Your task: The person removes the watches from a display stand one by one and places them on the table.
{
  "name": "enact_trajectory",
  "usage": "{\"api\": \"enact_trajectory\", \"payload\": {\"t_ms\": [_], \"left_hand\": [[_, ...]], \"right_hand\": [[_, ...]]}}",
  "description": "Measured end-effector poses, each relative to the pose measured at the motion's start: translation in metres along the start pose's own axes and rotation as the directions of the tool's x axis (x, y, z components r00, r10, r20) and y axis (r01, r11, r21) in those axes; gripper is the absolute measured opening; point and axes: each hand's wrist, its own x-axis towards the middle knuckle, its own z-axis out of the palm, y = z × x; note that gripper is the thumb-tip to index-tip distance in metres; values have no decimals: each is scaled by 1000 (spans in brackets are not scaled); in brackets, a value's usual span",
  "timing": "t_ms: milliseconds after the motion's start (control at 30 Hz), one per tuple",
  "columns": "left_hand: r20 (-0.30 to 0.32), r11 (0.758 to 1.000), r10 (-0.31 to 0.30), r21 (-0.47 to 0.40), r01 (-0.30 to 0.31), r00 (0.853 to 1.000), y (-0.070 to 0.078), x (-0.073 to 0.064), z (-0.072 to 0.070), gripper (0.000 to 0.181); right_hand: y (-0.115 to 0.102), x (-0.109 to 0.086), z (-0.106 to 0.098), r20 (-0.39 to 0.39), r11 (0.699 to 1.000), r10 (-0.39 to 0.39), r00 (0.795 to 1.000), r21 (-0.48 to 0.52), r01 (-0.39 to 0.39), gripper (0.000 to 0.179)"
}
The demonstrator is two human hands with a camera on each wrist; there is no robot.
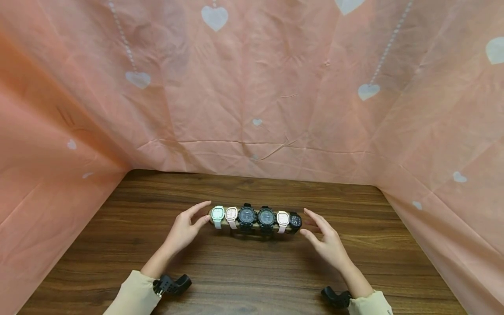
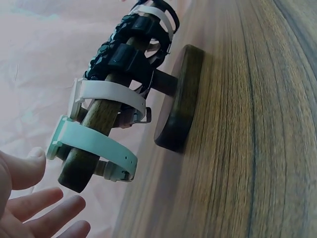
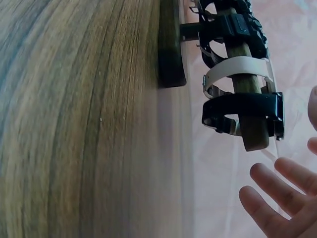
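A wooden watch stand holds several wristwatches in a row on its raised bar. From left to right in the head view come a mint green watch, a pale pink watch, two chunky black digital watches, a light pink watch and a smaller black watch. My left hand is beside the bar's left end, thumb and fingers spread near the mint green watch. Around the right end, my right hand is spread the same way near the small black watch. Neither hand grips anything.
The stand rests on a dark brown wood-grain table. Pink cloth with white hearts hangs along the back and both sides of it. A black strap-on device sits at my left wrist, and another at my right.
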Motion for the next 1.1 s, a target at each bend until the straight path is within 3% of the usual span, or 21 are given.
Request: {"api": "enact_trajectory", "payload": {"t_ms": [200,400,667,933,1100], "left_hand": [[12,994,-25,-103,26,1000,-6,3,4,37],[26,987,-70,-144,73,997,-7,5,7,36],[30,971,-160,-175,163,987,-11,5,11,31],[59,942,-252,-213,259,966,-12,6,11,31],[60,937,-259,-225,266,964,-12,7,11,31]], "right_hand": [[-22,7,-1,35,995,31,999,98,-34,57],[-3,4,8,76,974,82,994,204,-96,61],[21,2,19,176,899,216,960,347,-266,63],[23,3,23,210,870,255,944,377,-319,65],[23,5,23,208,861,255,944,396,-320,64]]}}
